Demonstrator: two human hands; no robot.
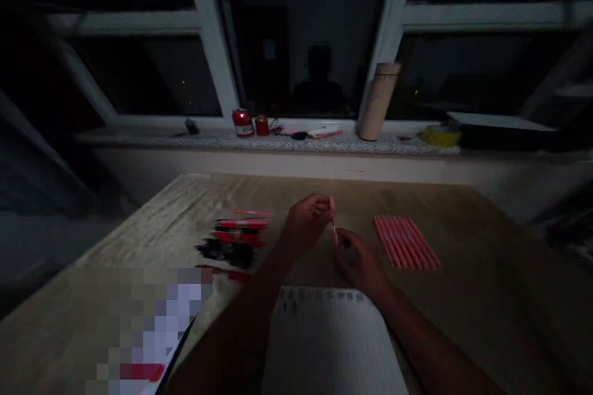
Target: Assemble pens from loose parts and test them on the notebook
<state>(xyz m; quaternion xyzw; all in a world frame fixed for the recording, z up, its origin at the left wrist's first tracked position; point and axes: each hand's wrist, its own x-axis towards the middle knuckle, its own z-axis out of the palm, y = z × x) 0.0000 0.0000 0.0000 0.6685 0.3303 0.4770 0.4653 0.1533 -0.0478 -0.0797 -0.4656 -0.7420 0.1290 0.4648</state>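
A slim pink pen (pixel 333 220) stands nearly upright above the table between my two hands. My left hand (pixel 309 217) is closed on its upper end, and the fingers of my right hand (pixel 356 254) pinch the lower end. To the right lies a row of several pink pens (pixel 406 242), side by side and slanted. Left of my hands is a loose pile of red, pink and black pen-like pieces (pixel 234 244); dim light and blur hide their details. An open notebook (pixel 333 339) with rows of marks near its top lies beneath my forearms.
On the granite windowsill (pixel 319 145) behind the table stand a red can (pixel 243 123), a small red jar (pixel 262 125) and a tall beige flask (pixel 380 102). A yellow item (pixel 441 136) lies farther right. A pixelated pale object (pixel 171 321) is at the lower left.
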